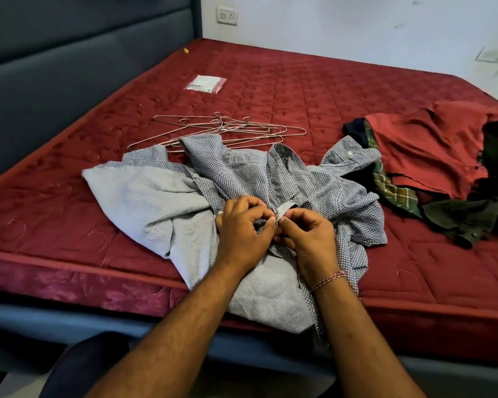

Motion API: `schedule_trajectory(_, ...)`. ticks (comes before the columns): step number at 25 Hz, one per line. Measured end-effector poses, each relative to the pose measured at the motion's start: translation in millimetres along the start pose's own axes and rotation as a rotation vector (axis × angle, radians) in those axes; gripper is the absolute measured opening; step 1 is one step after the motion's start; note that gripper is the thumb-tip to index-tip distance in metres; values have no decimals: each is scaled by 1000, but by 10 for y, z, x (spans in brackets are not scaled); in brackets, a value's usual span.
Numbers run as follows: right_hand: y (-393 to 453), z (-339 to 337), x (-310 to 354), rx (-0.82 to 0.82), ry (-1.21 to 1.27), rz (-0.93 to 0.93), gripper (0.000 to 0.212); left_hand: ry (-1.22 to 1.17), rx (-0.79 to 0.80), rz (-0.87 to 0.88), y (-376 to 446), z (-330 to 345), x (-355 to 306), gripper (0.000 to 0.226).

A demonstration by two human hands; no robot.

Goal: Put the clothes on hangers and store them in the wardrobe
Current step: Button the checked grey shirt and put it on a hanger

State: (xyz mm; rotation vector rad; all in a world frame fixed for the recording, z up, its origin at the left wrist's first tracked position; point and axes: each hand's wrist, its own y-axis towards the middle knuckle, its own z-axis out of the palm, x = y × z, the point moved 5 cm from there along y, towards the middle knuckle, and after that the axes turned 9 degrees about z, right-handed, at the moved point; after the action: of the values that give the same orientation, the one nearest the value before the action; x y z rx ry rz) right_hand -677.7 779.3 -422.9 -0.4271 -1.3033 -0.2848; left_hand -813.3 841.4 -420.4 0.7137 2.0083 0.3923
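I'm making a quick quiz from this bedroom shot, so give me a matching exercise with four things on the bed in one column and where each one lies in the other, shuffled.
Things:
1. blue patterned shirt
2. wire hangers
3. pile of clothes
4. small plastic packet

Places:
A. far side of the mattress, near the headboard
B. right side of the mattress
C. near edge, pinched by the left hand and right hand
D. middle, just beyond the shirt

Pairs: 1-C, 2-D, 3-B, 4-A
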Motion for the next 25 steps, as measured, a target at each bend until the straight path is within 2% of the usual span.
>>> schedule_trajectory(3, -1, -40, -10, -108, -150, -61, 15, 15, 6, 23, -19, -16, -13, 15)
schedule_trajectory(7, -38, -58, 18, -300, -513, -232, 12, 15, 7, 26, -30, -26, -30, 23)
schedule_trajectory(10, -109, -1, 81, -345, -640, -370, 11, 11, 31, 18, -18, -14, -35, 32)
schedule_trajectory(14, -177, 93, 82, -378, -798, -468, 9, 13, 61, -51, -4, -4, 18, 22)
schedule_trajectory(19, -225, 147, 90, -368, -853, -499, 7, -98, 63, -128, 26, -13, 116, 18)
schedule_trajectory(25, -188, 47, 62, -369, -711, -397, 9, -92, 99, -132, 7, 5, 134, 18)
